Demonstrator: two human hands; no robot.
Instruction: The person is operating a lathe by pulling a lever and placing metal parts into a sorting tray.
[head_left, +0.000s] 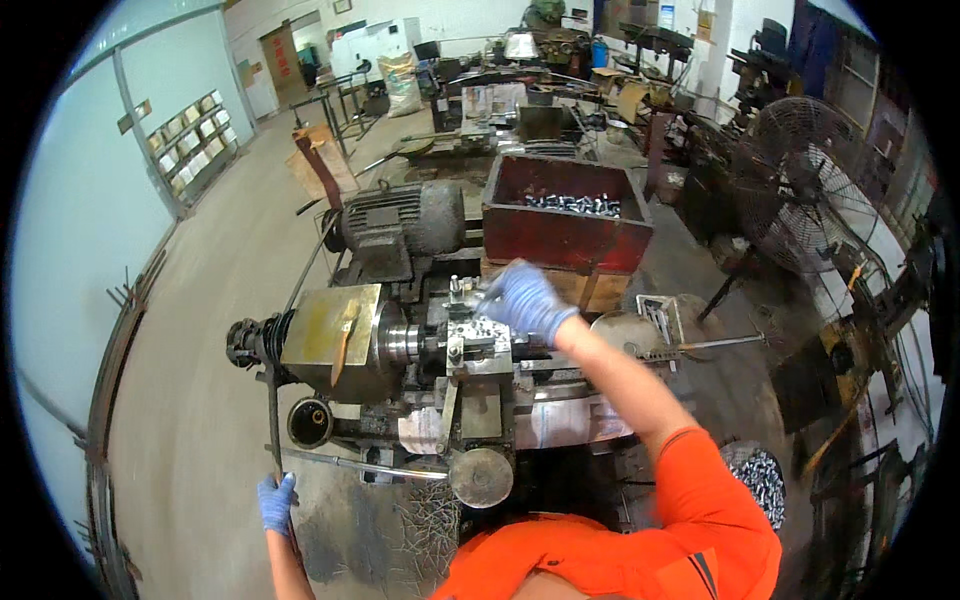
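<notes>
The right hand, in a blue-grey glove, is held directly over the far side of the lathe's metal tool slide. Its fingers are bent and pointed toward 8 o'clock; whether they are closed on anything cannot be told, as the fingertips are blurred against the metal fittings. From those fingertips, the bulk of the tool slide is found toward 6 to 7 o'clock, and the bright cylindrical spindle nose toward 8 o'clock, a little apart. The spindle's axis is laid from 9 to 3 o'clock, across the slide's length, which is run roughly from 12 to 6.

By the left hand, also gloved, a long lever is gripped near its lower end, the fingers apparently wrapped around it; its long axis is set close to 12 and 6 o'clock. From there the slide is placed toward 1 to 2 o'clock, well apart, so the right hand is clearly nearer.
</notes>
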